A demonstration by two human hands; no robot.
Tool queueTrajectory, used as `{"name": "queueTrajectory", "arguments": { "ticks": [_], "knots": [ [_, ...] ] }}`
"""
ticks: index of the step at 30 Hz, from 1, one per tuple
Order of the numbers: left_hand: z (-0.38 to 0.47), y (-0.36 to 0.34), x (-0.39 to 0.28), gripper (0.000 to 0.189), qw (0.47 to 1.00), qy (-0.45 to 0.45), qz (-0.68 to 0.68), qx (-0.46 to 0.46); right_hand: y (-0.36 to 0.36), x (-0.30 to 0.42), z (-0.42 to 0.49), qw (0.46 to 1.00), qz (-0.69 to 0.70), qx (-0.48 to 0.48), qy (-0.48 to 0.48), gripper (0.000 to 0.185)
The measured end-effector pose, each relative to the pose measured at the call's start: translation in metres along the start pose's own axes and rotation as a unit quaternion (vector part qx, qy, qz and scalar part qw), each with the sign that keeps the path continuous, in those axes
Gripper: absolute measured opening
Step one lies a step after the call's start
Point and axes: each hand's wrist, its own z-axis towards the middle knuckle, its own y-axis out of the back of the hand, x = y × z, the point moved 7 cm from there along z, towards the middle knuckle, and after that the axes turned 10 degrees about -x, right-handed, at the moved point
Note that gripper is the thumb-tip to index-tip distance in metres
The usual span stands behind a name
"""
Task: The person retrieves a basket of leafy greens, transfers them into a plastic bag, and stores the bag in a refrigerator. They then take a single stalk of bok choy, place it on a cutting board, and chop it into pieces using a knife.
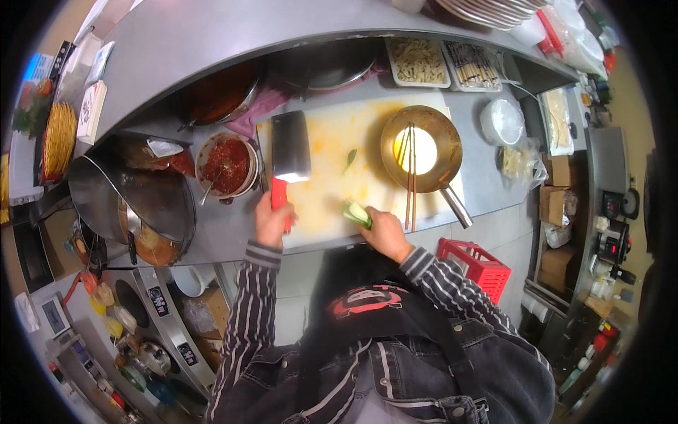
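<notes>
My left hand (273, 220) grips the red handle of a cleaver (291, 143). Its broad dark blade points away from me over the left part of a white cutting board (328, 111). Between the fingers of my right hand (387, 234) is a pale green leafy vegetable (356, 213), held over the board's near half. A single green leaf (350, 158) lies farther up on the stained board. On the board's right side sits a small wok (392, 159) holding something glaring white and yellow. Wooden chopsticks (410, 201) lean across its near rim.
A tub of red chilli sauce (225, 164) with a spoon stands left of the board. Large metal pots (222, 106) sit under the overhead shelf (222, 42). Food trays (418, 62) are behind the wok, whose handle (456, 205) juts over the counter edge. A red crate (482, 270) stands below.
</notes>
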Motion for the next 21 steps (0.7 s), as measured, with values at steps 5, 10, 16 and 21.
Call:
{"name": "queueTrajectory", "arguments": {
  "ticks": [5, 10, 16, 21],
  "knots": [
    [-0.083, 0.057, 0.021, 0.039, 0.986, -0.131, 0.075, -0.075, -0.029, 0.04, 0.035, 0.994, -0.016, -0.026, 0.1, 0.02],
    [-0.106, 0.09, 0.031, 0.038, 0.944, -0.164, 0.257, -0.122, -0.055, 0.078, 0.063, 0.984, -0.094, -0.024, 0.149, 0.033],
    [-0.113, 0.076, 0.045, 0.041, 0.92, -0.198, 0.313, -0.13, -0.048, 0.089, 0.051, 0.979, -0.13, -0.019, 0.157, 0.051],
    [-0.112, 0.07, 0.046, 0.04, 0.916, -0.211, 0.32, -0.117, -0.048, 0.094, 0.05, 0.978, -0.117, -0.068, 0.16, 0.054]
  ]
}}
